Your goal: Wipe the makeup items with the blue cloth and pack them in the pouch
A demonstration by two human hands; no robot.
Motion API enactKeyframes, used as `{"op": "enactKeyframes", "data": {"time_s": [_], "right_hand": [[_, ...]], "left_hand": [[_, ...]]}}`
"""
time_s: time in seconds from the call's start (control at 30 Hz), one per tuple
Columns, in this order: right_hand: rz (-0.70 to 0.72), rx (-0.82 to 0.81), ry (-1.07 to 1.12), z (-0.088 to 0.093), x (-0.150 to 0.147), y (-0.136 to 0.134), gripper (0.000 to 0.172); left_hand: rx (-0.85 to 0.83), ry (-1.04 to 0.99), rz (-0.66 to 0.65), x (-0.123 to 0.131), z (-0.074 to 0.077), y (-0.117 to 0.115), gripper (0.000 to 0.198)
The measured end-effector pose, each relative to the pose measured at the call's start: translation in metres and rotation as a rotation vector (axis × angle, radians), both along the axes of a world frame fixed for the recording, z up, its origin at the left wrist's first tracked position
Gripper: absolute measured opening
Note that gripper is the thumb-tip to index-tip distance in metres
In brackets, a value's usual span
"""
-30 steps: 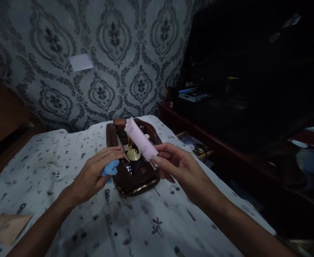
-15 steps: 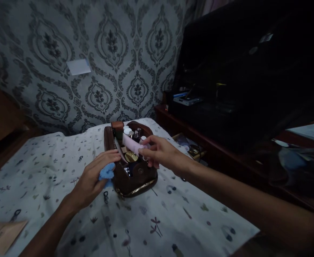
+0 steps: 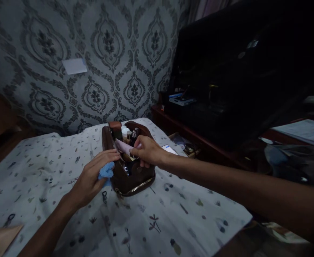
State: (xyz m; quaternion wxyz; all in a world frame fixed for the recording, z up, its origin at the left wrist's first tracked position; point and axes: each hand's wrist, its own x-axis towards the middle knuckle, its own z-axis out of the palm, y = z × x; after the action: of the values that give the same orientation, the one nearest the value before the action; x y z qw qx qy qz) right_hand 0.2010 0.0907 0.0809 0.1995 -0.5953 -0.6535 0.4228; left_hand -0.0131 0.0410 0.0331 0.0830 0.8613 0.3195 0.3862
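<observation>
A brown zipped bag (image 3: 135, 180) stands unzipped on the patterned white sheet (image 3: 92, 228), filled with small bottles and jars (image 3: 125, 132). My right hand (image 3: 146, 150) grips a pale pink tube (image 3: 124, 146), which lies slanted inside the bag's opening. On the bag's left edge rest the fingertips of my left hand (image 3: 94, 175). A crumpled blue cloth (image 3: 106, 170) is held between its thumb and palm. Shadow hides part of the bag's contents.
Behind the bed is a patterned wall with a white card (image 3: 74, 66). A phone (image 3: 169, 149) lies right of the bag, near an open drawer (image 3: 186, 144). Brown paper (image 3: 1, 239) is at the lower left, a dark screen (image 3: 232, 78) at the right.
My right hand has moved left and lowered the pink tube further into the bag. The phone beyond my right wrist has come into view. The view has shifted slightly.
</observation>
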Motion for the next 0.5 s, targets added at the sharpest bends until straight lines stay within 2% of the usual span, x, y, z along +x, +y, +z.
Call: {"op": "enactKeyframes", "data": {"time_s": [0.27, 0.5], "right_hand": [[0.178, 0.075, -0.316, 0.005, -0.007, 0.003, 0.016], [0.351, 0.221, -0.655, 0.013, -0.013, 0.002, 0.028]], "left_hand": [[-0.018, -0.011, 0.018, 0.002, 0.002, -0.003, 0.033], [-0.021, -0.006, 0.023, 0.002, 0.002, -0.004, 0.034]]}}
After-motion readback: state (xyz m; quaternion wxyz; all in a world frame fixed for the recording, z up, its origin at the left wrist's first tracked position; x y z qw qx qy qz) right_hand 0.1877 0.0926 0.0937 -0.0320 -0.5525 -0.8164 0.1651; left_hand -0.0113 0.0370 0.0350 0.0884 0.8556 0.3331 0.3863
